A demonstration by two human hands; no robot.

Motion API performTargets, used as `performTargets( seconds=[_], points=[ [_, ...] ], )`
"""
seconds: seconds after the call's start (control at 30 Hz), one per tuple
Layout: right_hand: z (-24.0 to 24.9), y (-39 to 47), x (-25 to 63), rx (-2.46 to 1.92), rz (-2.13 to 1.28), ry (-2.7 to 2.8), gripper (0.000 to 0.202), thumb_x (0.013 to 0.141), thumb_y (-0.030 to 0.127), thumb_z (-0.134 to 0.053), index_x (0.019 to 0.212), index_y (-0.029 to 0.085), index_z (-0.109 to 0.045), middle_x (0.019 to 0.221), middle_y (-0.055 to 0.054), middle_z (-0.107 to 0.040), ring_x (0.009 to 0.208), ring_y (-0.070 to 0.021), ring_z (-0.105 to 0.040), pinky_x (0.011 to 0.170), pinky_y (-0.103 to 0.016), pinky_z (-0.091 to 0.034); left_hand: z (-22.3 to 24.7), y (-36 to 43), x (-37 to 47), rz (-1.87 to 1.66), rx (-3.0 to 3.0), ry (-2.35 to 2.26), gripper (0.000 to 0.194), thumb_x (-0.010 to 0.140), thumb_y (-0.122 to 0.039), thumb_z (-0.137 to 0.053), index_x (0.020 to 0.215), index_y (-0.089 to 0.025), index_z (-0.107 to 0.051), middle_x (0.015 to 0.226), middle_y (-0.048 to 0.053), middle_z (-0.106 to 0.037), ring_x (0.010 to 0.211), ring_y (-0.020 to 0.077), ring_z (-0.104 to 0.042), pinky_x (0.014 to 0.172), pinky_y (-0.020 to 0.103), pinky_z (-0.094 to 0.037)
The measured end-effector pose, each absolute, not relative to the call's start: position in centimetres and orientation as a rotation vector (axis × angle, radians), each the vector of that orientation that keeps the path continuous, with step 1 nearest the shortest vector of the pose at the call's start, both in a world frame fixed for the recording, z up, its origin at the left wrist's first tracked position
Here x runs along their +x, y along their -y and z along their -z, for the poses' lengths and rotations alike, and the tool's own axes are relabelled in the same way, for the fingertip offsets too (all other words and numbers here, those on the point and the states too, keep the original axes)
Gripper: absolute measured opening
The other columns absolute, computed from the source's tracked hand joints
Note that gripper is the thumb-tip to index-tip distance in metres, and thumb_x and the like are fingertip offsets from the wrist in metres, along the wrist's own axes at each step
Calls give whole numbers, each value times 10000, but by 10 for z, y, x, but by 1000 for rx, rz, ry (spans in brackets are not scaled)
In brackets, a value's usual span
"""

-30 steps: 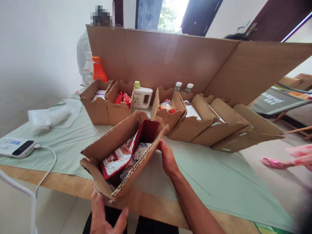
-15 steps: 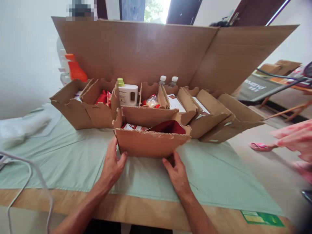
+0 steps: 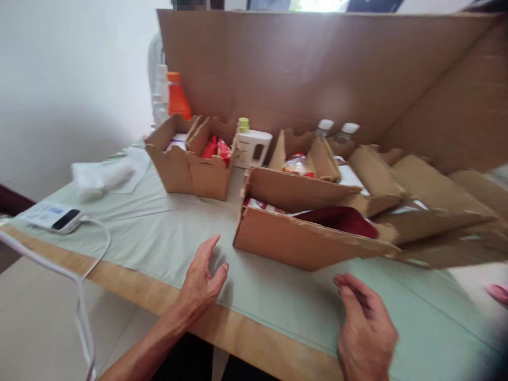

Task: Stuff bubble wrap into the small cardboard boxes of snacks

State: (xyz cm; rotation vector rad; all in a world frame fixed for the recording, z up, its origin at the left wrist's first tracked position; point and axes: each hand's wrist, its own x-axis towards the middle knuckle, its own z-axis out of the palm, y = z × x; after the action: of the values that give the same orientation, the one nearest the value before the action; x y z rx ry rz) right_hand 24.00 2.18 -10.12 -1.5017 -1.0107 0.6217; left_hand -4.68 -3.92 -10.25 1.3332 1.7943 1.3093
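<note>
A small cardboard box (image 3: 301,241) stands on the green cloth in front of me, holding a dark red item (image 3: 341,219) and a red-and-white packet (image 3: 264,205). My left hand (image 3: 204,275) is just left of the box's near corner, apart from it, empty, with thumb and fingers spread. To the right and nearer to me, my right hand (image 3: 367,323) is off the box. Its fingers are loosely curled, thumb close to the forefinger, and nothing shows between them.
Behind stand more cardboard bins (image 3: 206,174) with packets, a white jug (image 3: 252,148), an orange bottle (image 3: 178,98) and two white-capped bottles. A tall cardboard panel (image 3: 297,63) backs them. A white device (image 3: 59,217) with a cable and clear plastic (image 3: 103,174) lie at the left.
Both hands have let go of the small box and drawn back towards me. The view has swung to the left, showing the white device on the table.
</note>
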Motion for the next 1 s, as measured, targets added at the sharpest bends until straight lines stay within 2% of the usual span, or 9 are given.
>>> performTargets(
  seconds=[0.1,0.2,0.3,0.43,0.63,0.77,0.9,1.0],
  points=[
    [94,3,215,-1561,-551,1123,334,825,458,-719,999,174,-745,987,-101,-768,982,-286,-713,1000,-474,-528,99,54,-72,-1407,1419,-1844,417,907,-250,-565,1318,-209,-624,1387,147,-642,1256,288,-634,1003,489,-574],
    [83,19,175,-1444,-608,1510,223,892,407,-674,951,213,-767,993,-71,-776,971,-258,-729,951,-386,-558,100,65,-96,-1456,1458,-1926,328,918,-221,-566,1228,-226,-675,1340,127,-675,1264,275,-637,1104,533,-506],
    [67,17,126,-1134,-673,1859,148,944,296,-627,948,255,-769,996,-29,-778,937,-205,-745,883,-299,-584,106,71,-114,-1526,1471,-1993,307,914,-192,-573,1199,-222,-683,1310,128,-691,1236,270,-655,1074,511,-535],
    [45,-5,54,-674,-687,2141,198,957,165,-588,1019,264,-748,983,-4,-781,898,-153,-747,831,-238,-591,118,76,-124,-1620,1527,-1984,301,896,-129,-565,1164,-197,-685,1256,135,-712,1215,266,-659,1037,478,-557],
    [33,-52,-68,-402,-685,2368,252,951,121,-524,1037,229,-734,1031,-50,-783,993,-194,-725,918,-345,-586,118,77,-124,-1702,1472,-1752,401,828,-31,-530,1160,-205,-673,1220,112,-704,1176,248,-654,1004,431,-562],
    [28,-86,-160,-352,-584,2562,302,921,90,-539,1086,220,-755,1233,-82,-747,1161,-237,-664,1041,-425,-532,120,75,-124,-1783,1415,-1721,371,835,-49,-541,1149,-216,-648,1220,109,-692,1206,265,-637,1023,464,-546],
    [20,-94,-249,-242,-364,2767,349,922,106,-580,1212,219,-739,1513,-92,-571,1358,-287,-520,1099,-482,-481,126,70,-124,-1834,1428,-1670,410,818,-42,-519,1172,-221,-621,1199,114,-681,1233,287,-622,1029,493,-539],
    [25,-90,-307,-108,-230,2883,336,923,124,-598,1213,224,-737,1648,-89,-402,1488,-330,-374,1115,-542,-443,131,67,-122,-1862,1429,-1641,448,784,-32,-507,1180,-214,-612,1199,126,-669,1247,301,-610,1013,484,-544]
  ],
)
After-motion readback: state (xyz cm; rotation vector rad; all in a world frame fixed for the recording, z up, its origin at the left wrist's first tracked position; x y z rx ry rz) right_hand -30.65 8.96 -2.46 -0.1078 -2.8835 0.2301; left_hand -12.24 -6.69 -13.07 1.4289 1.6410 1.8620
